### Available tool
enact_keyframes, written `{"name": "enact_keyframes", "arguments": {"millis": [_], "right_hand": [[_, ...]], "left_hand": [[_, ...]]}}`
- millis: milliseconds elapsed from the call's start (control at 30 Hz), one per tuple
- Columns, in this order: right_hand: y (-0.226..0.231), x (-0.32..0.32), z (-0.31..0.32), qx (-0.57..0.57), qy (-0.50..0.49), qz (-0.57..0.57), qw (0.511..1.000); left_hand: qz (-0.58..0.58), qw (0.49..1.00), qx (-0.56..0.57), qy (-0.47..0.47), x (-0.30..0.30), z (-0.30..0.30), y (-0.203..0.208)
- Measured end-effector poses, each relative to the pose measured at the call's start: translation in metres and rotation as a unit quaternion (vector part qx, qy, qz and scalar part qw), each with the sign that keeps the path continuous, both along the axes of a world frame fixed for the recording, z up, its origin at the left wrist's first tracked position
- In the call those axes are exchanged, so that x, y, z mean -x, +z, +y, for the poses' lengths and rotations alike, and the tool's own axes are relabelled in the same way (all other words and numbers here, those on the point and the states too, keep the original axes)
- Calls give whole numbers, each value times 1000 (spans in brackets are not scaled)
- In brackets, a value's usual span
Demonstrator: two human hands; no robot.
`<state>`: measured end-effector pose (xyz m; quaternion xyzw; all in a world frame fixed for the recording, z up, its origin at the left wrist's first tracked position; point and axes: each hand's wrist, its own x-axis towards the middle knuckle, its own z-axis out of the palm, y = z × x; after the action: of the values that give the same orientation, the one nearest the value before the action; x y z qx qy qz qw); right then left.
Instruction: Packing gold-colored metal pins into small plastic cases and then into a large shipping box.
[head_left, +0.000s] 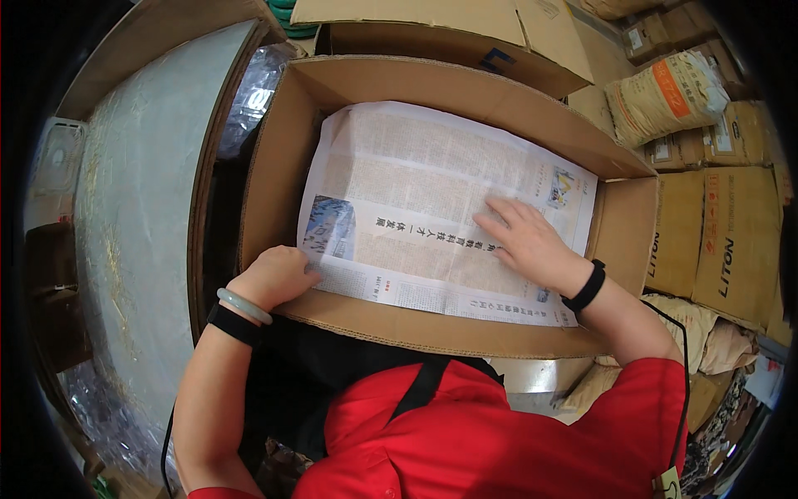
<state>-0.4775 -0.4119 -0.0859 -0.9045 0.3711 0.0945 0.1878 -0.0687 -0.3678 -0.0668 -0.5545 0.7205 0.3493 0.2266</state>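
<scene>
A printed newspaper sheet (pixel 416 175) lies spread inside an open cardboard box (pixel 465 91), covering most of its bottom. My right hand (pixel 532 245) rests on the right part of the sheet, palm down with the fingers stretched out. At the near left corner of the box, my left hand (pixel 278 279) has its fingers curled at the corner of the newspaper. Those fingertips are partly hidden, but they look closed on the paper's edge. The near edge of the sheet runs along the box's near wall.
Beside the box on the left stands a large grey panel (pixel 150 191) with a wooden edge. Another open carton (pixel 416 37) stands behind. To the right are a filled sack (pixel 665 96) and stacked cartons (pixel 736 241). Clear plastic wrap (pixel 253 96) lies between panel and box.
</scene>
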Motion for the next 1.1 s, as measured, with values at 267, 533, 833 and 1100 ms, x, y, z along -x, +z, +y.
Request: {"name": "enact_keyframes", "arguments": {"millis": [267, 533, 833, 1100], "right_hand": [[-38, -12, -15, 45, 11, 84, 995], [-51, -4, -23, -15, -45, 102, 994], [-39, -23, -29, -1, -36, 58, 998], [-54, -115, -66, 52, 18, -106, 993]], "left_hand": [[9, 1000, -1, 12, 3, 11, 2], [23, 1000, 12, 17, 2, 18, 9], [38, 997, 46, 53, 4, 24, 17], [-14, 971, 238, -11, 39, 47, 44]]}}
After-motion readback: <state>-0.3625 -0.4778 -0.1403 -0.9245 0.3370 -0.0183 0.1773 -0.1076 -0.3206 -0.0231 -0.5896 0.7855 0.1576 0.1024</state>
